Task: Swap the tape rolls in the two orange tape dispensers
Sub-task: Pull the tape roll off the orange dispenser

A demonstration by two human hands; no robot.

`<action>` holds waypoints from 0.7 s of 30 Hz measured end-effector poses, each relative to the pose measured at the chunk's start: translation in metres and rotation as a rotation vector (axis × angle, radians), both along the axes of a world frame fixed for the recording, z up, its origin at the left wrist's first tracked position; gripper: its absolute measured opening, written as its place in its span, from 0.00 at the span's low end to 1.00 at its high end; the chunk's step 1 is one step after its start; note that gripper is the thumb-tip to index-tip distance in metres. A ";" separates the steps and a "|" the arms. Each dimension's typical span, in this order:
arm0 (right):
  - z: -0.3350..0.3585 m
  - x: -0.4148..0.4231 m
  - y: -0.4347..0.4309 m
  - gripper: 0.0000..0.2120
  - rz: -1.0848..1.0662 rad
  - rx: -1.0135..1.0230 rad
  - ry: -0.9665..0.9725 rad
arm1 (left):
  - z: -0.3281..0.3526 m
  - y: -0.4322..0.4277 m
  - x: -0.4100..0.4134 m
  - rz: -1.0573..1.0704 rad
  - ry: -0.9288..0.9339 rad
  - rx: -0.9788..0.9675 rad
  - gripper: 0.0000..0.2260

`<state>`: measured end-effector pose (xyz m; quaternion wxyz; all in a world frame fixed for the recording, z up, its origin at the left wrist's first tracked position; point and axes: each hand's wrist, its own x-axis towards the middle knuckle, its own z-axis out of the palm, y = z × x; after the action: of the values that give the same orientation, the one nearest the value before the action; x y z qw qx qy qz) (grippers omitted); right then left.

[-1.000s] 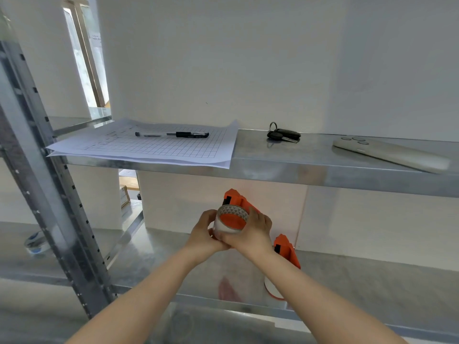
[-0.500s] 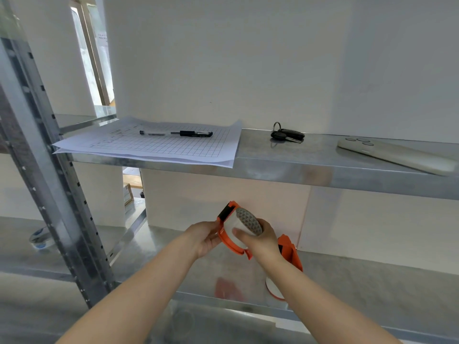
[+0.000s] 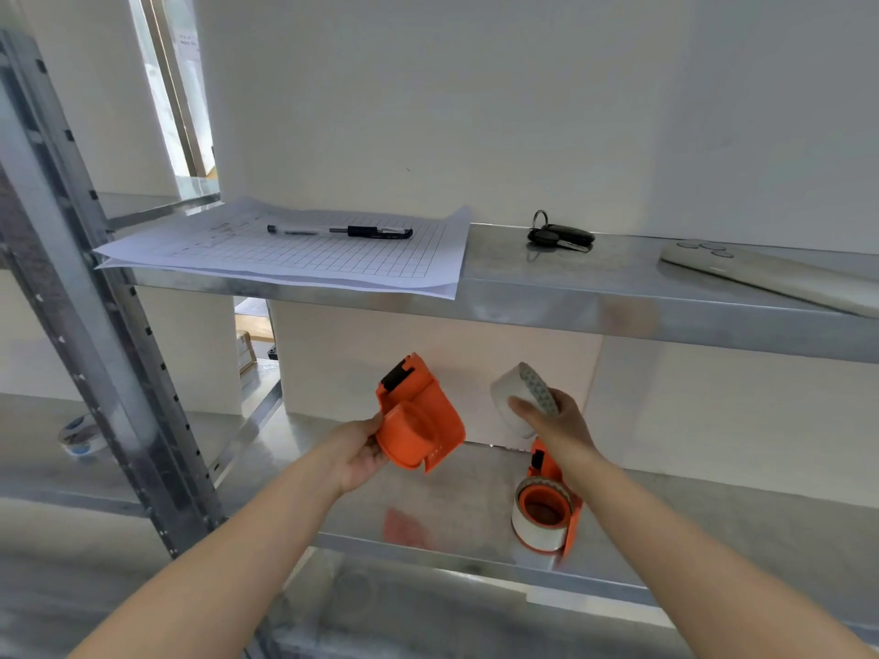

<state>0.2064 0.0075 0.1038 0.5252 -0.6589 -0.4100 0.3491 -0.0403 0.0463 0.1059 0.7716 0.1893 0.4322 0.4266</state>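
Observation:
My left hand (image 3: 357,450) grips an orange tape dispenser (image 3: 418,415) with no roll on its hub, held above the lower metal shelf (image 3: 447,511). To its right, my right hand (image 3: 556,423) holds a white tape roll (image 3: 521,397) clear of that dispenser. Below my right wrist a second orange dispenser (image 3: 549,506) lies on the lower shelf with a white tape roll (image 3: 535,532) still around its hub; my right forearm hides part of it.
The upper shelf (image 3: 571,302) carries gridded paper sheets (image 3: 295,252) with a black pen (image 3: 340,231), a bunch of keys (image 3: 559,237) and a white remote (image 3: 770,278). A perforated steel upright (image 3: 100,297) stands at left. A tape roll (image 3: 78,437) lies far left.
The white roll came off the held dispenser: my right hand pulled it away to the right, while my left hand kept the now bare dispenser and turned it.

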 end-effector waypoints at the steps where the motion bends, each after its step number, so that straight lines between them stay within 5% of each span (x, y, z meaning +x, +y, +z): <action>1: -0.004 0.003 -0.001 0.28 0.003 -0.022 -0.036 | -0.001 0.000 -0.004 0.013 -0.006 -0.003 0.09; 6: -0.028 0.004 -0.010 0.29 0.014 -0.079 -0.084 | -0.022 0.000 -0.006 0.046 0.000 -0.057 0.12; 10: -0.038 -0.003 -0.020 0.19 0.106 -0.144 -0.065 | -0.055 -0.004 0.009 0.054 -0.048 -0.152 0.14; 18: -0.084 -0.032 -0.028 0.34 0.176 -0.256 0.477 | -0.111 -0.002 0.026 0.029 -0.009 -0.253 0.17; 21: -0.092 -0.042 -0.024 0.29 0.187 -0.280 0.583 | -0.121 -0.001 0.026 -0.022 0.070 -0.226 0.17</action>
<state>0.1649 -0.0170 0.0118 0.4906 -0.5564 -0.2493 0.6226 -0.0142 0.0457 -0.0156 0.7773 0.1205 0.5020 0.3596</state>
